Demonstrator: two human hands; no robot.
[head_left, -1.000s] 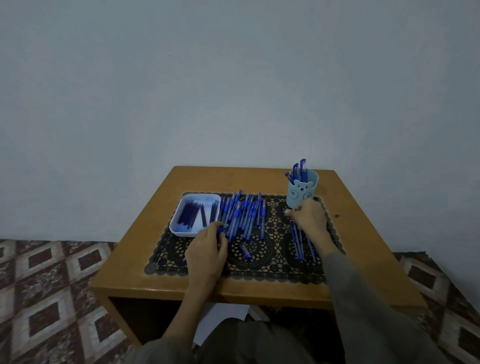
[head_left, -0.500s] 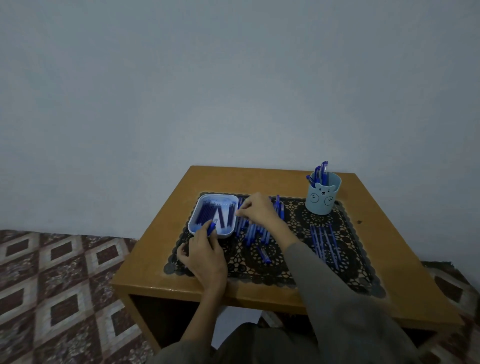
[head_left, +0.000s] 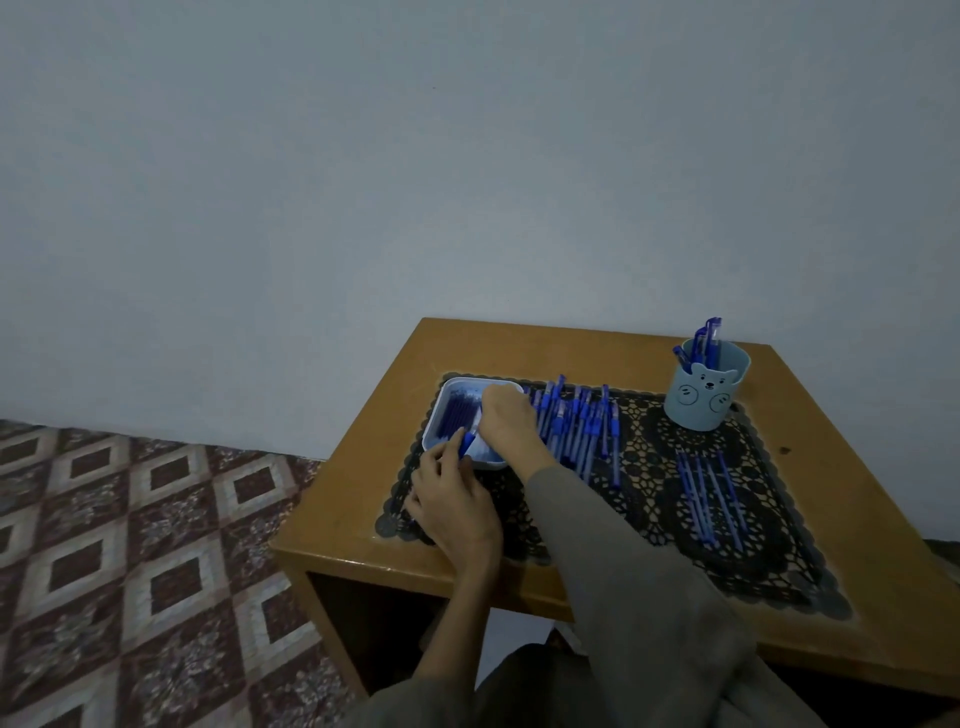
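Note:
A white tray (head_left: 434, 435) holding dark blue pen parts sits at the left end of a black lace mat (head_left: 654, 483). My right hand (head_left: 506, 423) reaches over the tray, fingers down inside it; what they hold is hidden. My left hand (head_left: 452, 499) rests at the tray's near edge and pinches a small blue pen piece (head_left: 466, 443). A pile of blue pens (head_left: 576, 426) lies right of the tray. A few thin blue refills (head_left: 709, 493) lie further right. A light blue bear cup (head_left: 701, 392) holds several pens.
The small wooden table (head_left: 353, 467) stands against a plain pale wall. Patterned floor tiles (head_left: 130, 545) lie to the left. My sleeve crosses the mat's near middle. White paper shows under the table.
My right hand left the cup, crossed the pen pile and now reaches into the tray. My left hand shifted from the pile to the tray's near edge. The camera turned left.

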